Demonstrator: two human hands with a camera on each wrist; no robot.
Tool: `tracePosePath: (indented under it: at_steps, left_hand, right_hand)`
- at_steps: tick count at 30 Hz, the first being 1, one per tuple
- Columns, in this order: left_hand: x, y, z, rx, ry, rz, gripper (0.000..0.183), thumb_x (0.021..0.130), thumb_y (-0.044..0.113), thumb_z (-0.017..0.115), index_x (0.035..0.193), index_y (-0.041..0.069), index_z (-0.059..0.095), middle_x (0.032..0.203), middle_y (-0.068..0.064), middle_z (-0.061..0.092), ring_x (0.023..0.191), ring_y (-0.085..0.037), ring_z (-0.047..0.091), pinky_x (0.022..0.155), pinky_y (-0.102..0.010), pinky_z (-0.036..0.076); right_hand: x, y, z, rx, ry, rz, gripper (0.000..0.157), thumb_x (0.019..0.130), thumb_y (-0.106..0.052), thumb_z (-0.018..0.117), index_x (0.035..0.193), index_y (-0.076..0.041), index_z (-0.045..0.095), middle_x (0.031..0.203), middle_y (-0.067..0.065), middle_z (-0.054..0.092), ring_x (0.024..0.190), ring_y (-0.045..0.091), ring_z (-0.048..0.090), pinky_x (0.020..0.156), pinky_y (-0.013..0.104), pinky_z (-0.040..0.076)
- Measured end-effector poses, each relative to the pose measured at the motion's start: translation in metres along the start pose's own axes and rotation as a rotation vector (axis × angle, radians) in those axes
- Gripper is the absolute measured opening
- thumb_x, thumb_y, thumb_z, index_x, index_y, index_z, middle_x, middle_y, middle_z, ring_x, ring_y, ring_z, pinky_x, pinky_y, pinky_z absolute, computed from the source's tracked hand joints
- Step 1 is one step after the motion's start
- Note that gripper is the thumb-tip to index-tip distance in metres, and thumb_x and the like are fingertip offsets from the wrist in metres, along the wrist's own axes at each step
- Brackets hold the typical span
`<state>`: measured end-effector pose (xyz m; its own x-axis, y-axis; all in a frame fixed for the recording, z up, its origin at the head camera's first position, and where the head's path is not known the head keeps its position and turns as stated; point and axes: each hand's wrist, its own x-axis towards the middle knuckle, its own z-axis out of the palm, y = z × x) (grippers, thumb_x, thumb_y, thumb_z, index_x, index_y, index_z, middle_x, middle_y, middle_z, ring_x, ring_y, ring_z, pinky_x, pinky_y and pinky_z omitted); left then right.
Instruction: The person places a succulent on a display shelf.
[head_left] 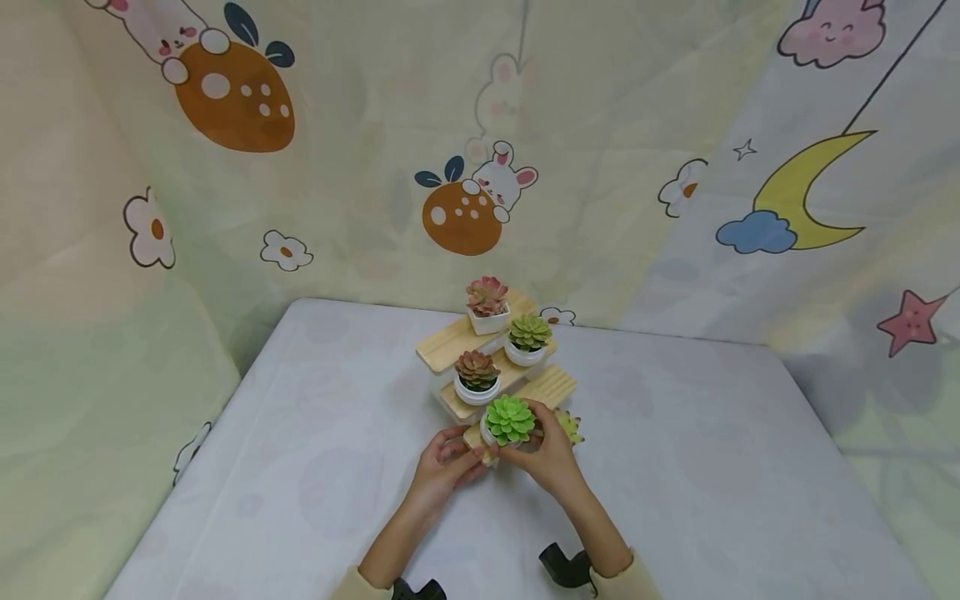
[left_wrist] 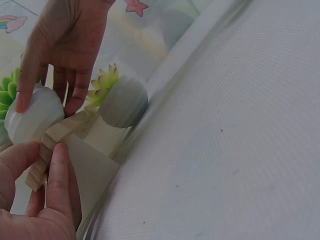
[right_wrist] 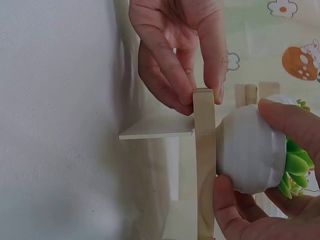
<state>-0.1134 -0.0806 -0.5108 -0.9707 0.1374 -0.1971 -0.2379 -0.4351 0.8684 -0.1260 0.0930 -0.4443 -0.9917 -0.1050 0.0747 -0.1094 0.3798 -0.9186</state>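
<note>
A tiered stand of pale wooden boards [head_left: 450, 343] on white supports stands at the table's back middle. My left hand [head_left: 444, 468] pinches the end of its lowest board [right_wrist: 205, 160] between thumb and fingers. On that same board is a bright green succulent [head_left: 510, 418] in a white pot [right_wrist: 251, 150]. My right hand [head_left: 553, 461] grips this pot from the side, thumb and fingers around it; the pot's base is right against the board. Behind the right hand, a yellow-green succulent [left_wrist: 104, 86] in a white pot [left_wrist: 125, 102] stands on the table beside the stand.
Higher on the stand are a pink succulent [head_left: 487, 296] in a square pot, a green one [head_left: 530, 332] and a reddish-brown one [head_left: 477, 369] in round pots. A printed cloth backdrop [head_left: 360, 192] rises behind the white-covered table [head_left: 712, 467]. Black wrist devices [head_left: 564, 567] sit at the sleeves.
</note>
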Motion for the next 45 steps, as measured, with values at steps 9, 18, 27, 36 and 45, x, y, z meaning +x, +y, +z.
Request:
tracePosePath:
  at_steps: [9,18,27,36,45]
  left_hand:
    - [0.0,-0.002,0.002,-0.007,-0.002,0.001,0.053,0.09,-0.001,0.066,0.133,-0.01,0.036,0.098,-0.004,0.061,0.089,-0.013,0.066,0.082,-0.027,0.059]
    - [-0.002,-0.001,0.002,-0.003,0.014,-0.006,0.052,0.09,-0.002,0.066,0.133,-0.009,0.037,0.098,-0.004,0.062,0.088,-0.014,0.065,0.08,-0.027,0.059]
    - [-0.002,0.0,0.002,0.004,0.027,-0.003,0.052,0.09,-0.002,0.066,0.133,-0.009,0.038,0.097,-0.004,0.061,0.087,-0.014,0.065,0.078,-0.025,0.059]
    - [-0.003,0.001,0.002,0.017,0.029,-0.015,0.053,0.09,-0.001,0.066,0.133,-0.008,0.038,0.099,-0.004,0.061,0.088,-0.014,0.065,0.08,-0.026,0.059]
    - [-0.003,0.003,0.003,0.018,0.024,-0.023,0.052,0.091,-0.001,0.065,0.134,-0.007,0.037,0.101,-0.005,0.06,0.09,-0.014,0.064,0.081,-0.026,0.058]
  right_hand:
    - [-0.002,-0.001,-0.004,0.024,-0.009,0.008,0.068,0.074,-0.007,0.085,0.132,0.002,0.05,0.126,0.018,0.054,0.111,0.032,0.055,0.092,0.045,0.053]
    - [-0.008,0.0,-0.014,0.053,-0.029,0.007,0.07,0.073,-0.001,0.084,0.133,0.001,0.048,0.127,0.019,0.051,0.104,0.028,0.055,0.081,0.035,0.057]
    - [-0.013,-0.001,-0.026,0.052,-0.014,0.023,0.066,0.075,-0.001,0.083,0.132,-0.001,0.05,0.124,0.017,0.055,0.106,0.034,0.058,0.08,0.037,0.057]
    - [-0.02,0.0,-0.045,0.085,0.03,0.012,0.065,0.075,0.0,0.082,0.132,0.002,0.05,0.129,0.02,0.053,0.105,0.034,0.055,0.078,0.032,0.057]
    - [-0.023,0.009,-0.06,0.02,0.078,0.049,0.063,0.076,-0.004,0.083,0.131,0.001,0.051,0.128,0.018,0.055,0.1,0.029,0.057,0.07,0.021,0.054]
